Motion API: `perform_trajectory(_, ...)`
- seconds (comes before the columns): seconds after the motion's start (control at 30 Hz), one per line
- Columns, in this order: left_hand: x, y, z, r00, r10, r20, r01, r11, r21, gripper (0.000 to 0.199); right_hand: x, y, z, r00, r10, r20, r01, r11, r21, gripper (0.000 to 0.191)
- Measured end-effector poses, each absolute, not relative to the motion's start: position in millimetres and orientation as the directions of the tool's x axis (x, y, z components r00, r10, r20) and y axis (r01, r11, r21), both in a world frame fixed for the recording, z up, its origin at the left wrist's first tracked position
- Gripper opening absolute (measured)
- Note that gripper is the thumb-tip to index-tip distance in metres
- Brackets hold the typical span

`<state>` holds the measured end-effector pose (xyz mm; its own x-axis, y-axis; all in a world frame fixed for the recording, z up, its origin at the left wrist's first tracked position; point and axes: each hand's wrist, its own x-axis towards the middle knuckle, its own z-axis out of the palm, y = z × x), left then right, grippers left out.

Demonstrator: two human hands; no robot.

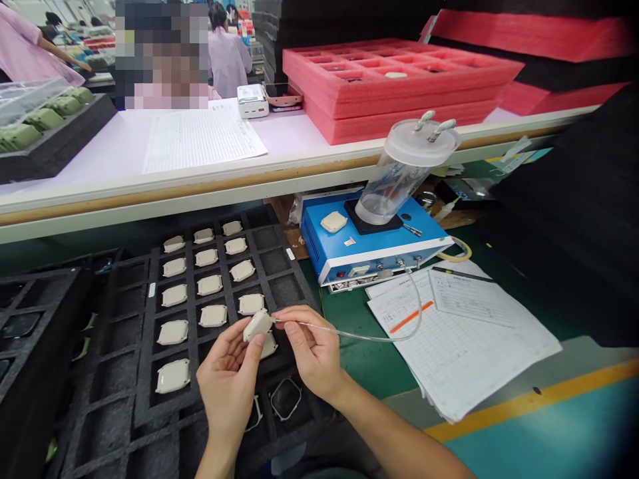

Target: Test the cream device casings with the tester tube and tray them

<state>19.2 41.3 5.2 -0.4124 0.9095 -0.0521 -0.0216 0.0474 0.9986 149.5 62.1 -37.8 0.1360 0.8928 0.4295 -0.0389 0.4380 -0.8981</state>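
Between the thumb and fingers of my left hand (232, 366) is a cream watch case (258, 324), tilted, with small lugs at its corners. My right hand (314, 349) pinches the end of a clear thin tube (349, 335) against the side of that case; the exact contact is hidden by my fingertips. The tube curves back to a fitting on the front of a blue box-shaped device (319, 243). Below both hands lies a black foam tray (144, 392) with several similar cream cases in its compartments, one partly hidden behind the held case.
A clear cylinder (394, 183) and another cream case (333, 221) stand on the blue device. Papers (464, 339) with a pen lie to the right. Above runs a shelf edge (200, 206) carrying red foam trays (344, 110). More black foam trays (34, 372) are stacked left. People sit beyond.
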Motion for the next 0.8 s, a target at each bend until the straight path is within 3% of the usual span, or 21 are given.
perform_trajectory(0.8, 20.9, 42.3, 5.7, -0.417, 0.908, -0.041, -0.016, 0.038, 0.999, 0.044, 149.4, 62.4, -37.7, 0.139, 0.894, 0.426, -0.036, 0.434, -0.9, 0.02)
